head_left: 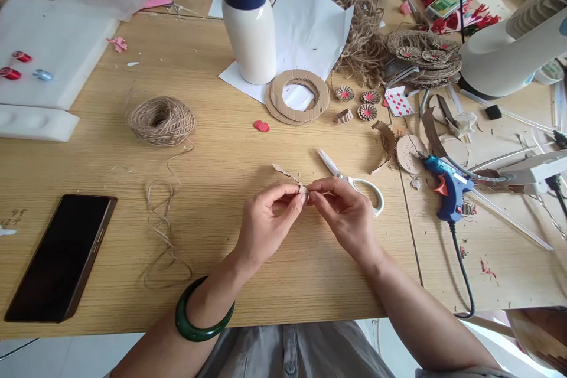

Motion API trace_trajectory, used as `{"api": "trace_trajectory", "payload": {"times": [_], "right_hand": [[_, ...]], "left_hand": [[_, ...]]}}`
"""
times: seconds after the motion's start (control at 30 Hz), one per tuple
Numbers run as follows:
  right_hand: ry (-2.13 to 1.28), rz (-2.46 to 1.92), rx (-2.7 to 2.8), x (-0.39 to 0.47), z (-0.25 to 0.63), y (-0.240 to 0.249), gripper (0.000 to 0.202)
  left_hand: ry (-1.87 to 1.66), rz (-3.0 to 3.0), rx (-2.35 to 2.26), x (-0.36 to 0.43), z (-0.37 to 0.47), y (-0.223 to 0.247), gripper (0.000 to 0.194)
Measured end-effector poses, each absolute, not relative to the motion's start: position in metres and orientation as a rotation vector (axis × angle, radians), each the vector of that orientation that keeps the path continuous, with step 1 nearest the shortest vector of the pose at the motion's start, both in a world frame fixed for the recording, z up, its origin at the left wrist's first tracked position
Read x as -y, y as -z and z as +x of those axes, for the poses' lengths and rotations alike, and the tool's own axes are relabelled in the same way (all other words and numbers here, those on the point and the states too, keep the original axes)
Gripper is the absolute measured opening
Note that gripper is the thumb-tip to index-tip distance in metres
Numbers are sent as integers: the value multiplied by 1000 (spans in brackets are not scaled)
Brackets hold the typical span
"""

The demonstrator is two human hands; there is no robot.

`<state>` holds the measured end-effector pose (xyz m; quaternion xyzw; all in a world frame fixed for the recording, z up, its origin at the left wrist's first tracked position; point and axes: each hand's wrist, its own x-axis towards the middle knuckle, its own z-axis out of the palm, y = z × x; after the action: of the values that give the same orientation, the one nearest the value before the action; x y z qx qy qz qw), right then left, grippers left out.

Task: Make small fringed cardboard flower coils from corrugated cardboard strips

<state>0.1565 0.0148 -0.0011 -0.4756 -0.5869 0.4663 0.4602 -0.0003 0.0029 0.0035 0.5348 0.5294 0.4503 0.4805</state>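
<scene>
Both hands meet over the middle of the table, pinching a thin strip of corrugated cardboard (286, 173). My left hand (271, 215) has thumb and index finger closed on it, and the strip's free end sticks out to the upper left. From the other side, my right hand (348, 215) pinches the same strip close to the left fingertips. Part of the strip is hidden by the fingers. White-handled scissors (376, 195) lie just beyond my right hand. Farther off are cardboard rings (322, 94), small red discs (261, 126) and fringed cardboard rosettes (367, 112) with red centres.
A ball of jute twine (162, 121) and a phone (62, 257) lie left. The white bottle (250, 35) stands at the back on white paper (305, 23). A blue glue gun (454, 189), its cord, cardboard scraps (410, 153) and playing cards (399, 102) lie right.
</scene>
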Motion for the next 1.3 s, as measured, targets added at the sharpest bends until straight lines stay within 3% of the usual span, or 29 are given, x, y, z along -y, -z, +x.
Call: {"api": "trace_trajectory", "payload": {"times": [0.47, 0.63, 1.3], "right_hand": [[-1253, -1251, 1360, -19, 163, -2, 22], [-1003, -1248, 1485, -16, 162, -4, 4], [-355, -1130, 2152, -20, 165, -2, 14]], "left_hand": [[-994, 1437, -1257, -4, 0, -7, 9], [-1009, 1327, -1285, -4, 0, -6, 10], [-1022, 1797, -1309, -5, 1, -1, 10]]}}
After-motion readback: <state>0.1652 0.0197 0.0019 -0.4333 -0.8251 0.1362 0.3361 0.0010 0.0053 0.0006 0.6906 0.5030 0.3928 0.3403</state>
